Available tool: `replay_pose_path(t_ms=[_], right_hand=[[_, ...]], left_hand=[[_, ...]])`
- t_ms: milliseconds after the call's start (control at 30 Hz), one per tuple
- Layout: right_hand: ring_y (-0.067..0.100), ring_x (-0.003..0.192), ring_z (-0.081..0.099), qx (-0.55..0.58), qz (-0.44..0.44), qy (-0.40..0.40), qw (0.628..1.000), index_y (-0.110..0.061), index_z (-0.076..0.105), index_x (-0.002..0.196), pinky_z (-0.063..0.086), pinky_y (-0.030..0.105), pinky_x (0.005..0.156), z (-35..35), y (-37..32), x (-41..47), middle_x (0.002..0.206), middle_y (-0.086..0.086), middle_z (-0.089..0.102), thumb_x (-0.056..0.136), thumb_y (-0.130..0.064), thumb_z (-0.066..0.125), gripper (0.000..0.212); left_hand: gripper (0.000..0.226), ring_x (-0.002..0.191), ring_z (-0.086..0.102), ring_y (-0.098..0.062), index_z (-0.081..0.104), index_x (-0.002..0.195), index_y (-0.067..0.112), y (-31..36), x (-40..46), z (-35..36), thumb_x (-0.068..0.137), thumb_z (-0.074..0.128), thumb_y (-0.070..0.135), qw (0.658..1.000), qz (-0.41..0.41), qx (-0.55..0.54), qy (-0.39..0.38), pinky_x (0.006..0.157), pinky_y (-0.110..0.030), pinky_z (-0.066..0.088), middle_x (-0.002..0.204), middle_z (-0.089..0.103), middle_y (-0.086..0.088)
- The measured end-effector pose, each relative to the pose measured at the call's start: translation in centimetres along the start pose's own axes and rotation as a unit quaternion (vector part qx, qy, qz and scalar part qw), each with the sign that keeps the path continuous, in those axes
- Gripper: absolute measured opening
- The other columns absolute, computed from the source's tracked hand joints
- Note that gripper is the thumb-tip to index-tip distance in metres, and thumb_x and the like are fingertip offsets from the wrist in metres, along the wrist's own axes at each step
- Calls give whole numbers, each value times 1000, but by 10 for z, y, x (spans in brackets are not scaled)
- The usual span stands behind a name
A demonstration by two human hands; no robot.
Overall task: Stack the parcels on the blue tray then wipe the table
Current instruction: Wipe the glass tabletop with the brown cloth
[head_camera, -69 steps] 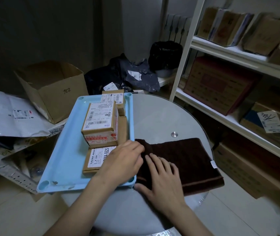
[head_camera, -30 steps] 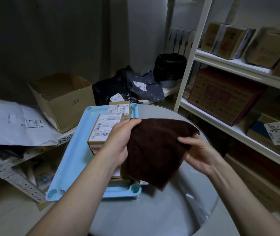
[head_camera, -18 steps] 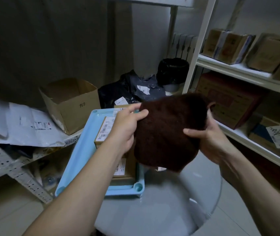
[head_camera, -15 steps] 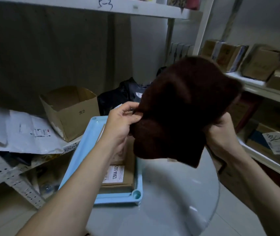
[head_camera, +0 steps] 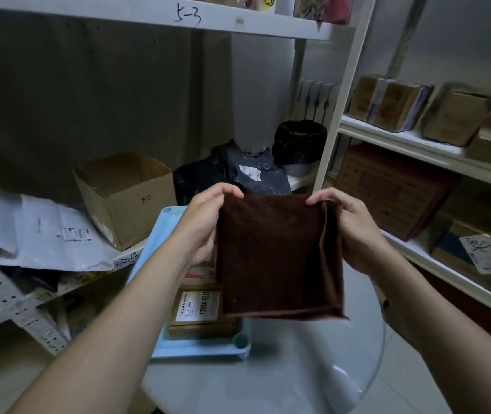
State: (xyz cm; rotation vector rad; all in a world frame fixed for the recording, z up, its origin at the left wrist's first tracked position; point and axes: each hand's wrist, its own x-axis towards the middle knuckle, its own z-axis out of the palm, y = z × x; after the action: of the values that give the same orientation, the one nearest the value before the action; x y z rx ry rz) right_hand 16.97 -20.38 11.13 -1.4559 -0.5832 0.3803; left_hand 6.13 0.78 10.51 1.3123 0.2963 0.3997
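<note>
A dark brown cloth (head_camera: 277,255), folded double, hangs in the air above the round glass table (head_camera: 283,380). My left hand (head_camera: 205,222) pinches its upper left corner and my right hand (head_camera: 354,231) pinches its upper right corner. Behind the cloth and my left arm lies the blue tray (head_camera: 160,234) on the table's left side. Cardboard parcels (head_camera: 197,309) with white labels rest on the tray, mostly hidden by the cloth.
An open cardboard box (head_camera: 127,198) and white mail bags (head_camera: 44,234) sit on the low shelf at left. Dark bags (head_camera: 250,171) lie behind the tray. White shelving (head_camera: 435,264) with cartons runs along the right, close to the table's edge.
The cloth was lifted off the table, bunched and turned in both hands, and now hangs flat and folded between them. The head view has tilted upward.
</note>
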Motion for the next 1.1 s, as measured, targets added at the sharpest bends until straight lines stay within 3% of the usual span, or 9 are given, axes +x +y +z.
replay_pose_path(t_ms=[133,267,367,467,567,767,867,933,1100], right_hand=[[8,61,57,32,72,-22,997,-22,69,84,45,24,56,-3,0,-4,77,-4,64,96,-15,50,24],[19,77,58,115,99,-24,988,-18,72,86,46,33,70,-10,10,-10,85,3,66,93,-13,42,31],[36,112,63,190,117,-83,971,-6,71,107,45,49,96,-28,18,-18,120,17,68,73,-14,31,54],[34,119,62,88,148,-134,976,-20,64,127,46,58,97,-37,29,-20,130,10,66,75,-31,48,56],[24,106,70,-54,140,-91,984,-39,62,127,56,48,91,-38,34,-23,119,2,72,74,-17,82,61],[18,106,68,-59,152,47,985,-32,64,125,53,33,93,-50,73,-45,124,4,67,77,-8,80,55],[22,123,53,-369,168,89,910,-29,45,144,42,37,101,-51,120,-51,141,5,54,88,-27,72,63],[22,137,40,-541,115,70,830,-37,40,146,29,42,109,-44,141,-55,150,0,46,93,-38,58,57],[17,152,11,-624,92,-96,770,-46,26,150,8,48,120,-3,186,-77,165,-8,20,96,-54,26,55]], left_hand=[[18,66,57,-16,66,89,12,1,-2,0,90,50,4,998,-25,-49,-25,54,-26,47,82,60,-7],[27,73,63,-21,67,92,16,-7,-9,-1,93,52,39,985,-127,-100,-62,66,-32,47,85,68,-7],[13,76,66,-16,67,99,19,-14,-13,5,87,70,24,995,-89,35,-40,67,-26,52,91,69,-4],[45,86,70,-25,64,111,28,-21,-14,14,75,77,4,990,-45,134,-27,76,-36,60,105,68,-10],[60,104,68,-28,59,119,44,-27,-20,29,71,78,15,983,-6,170,-62,92,-51,56,120,65,-9],[73,102,65,-21,24,147,40,-68,-23,60,90,64,17,923,22,380,-53,84,-31,55,131,55,-9],[67,135,41,-24,24,152,25,-97,-24,62,94,55,16,841,45,534,-70,111,-34,33,152,35,-6],[50,123,50,-18,43,143,23,-109,-28,58,95,53,17,836,59,539,-85,102,-25,36,143,48,-2],[28,105,63,-20,62,119,29,-130,-42,42,95,49,25,824,75,555,-89,89,-31,49,114,71,2]])
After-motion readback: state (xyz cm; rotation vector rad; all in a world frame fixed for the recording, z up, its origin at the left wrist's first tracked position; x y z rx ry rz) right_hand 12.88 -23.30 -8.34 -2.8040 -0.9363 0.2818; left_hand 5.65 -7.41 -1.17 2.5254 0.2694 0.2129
